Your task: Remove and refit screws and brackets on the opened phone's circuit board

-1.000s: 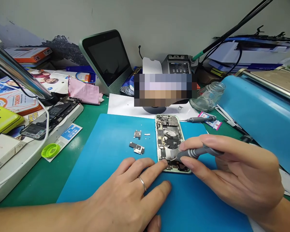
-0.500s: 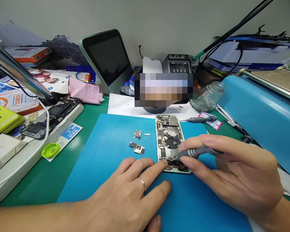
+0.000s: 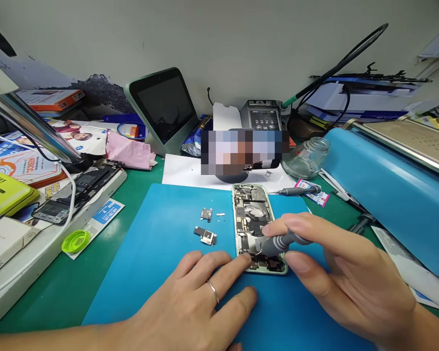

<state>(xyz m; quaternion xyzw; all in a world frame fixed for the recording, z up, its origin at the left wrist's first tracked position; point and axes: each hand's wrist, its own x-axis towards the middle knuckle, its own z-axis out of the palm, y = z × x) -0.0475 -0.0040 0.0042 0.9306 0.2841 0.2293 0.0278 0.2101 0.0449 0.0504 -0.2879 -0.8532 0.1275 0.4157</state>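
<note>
One screwdriver (image 3: 282,241) clamped in right hand (image 3: 351,275) grip, tip seemingly on phone (image 3: 250,208).

Single head-worn view, forward and down, close over the opened phone (image 3: 251,207) on the blue mat (image 3: 161,234), wall (image 3: 205,39) beyond.

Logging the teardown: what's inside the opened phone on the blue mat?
Boards and metal shields show inside the opened phone. Right hand and screwdriver cover its lower middle; left hand hides a lower corner.

Phone (image 3: 258,226) lies on a mat (image 3: 168,219) on the table (image 3: 58,278); two parts (image 3: 206,235) left of it, jar (image 3: 307,157) behind.
</note>
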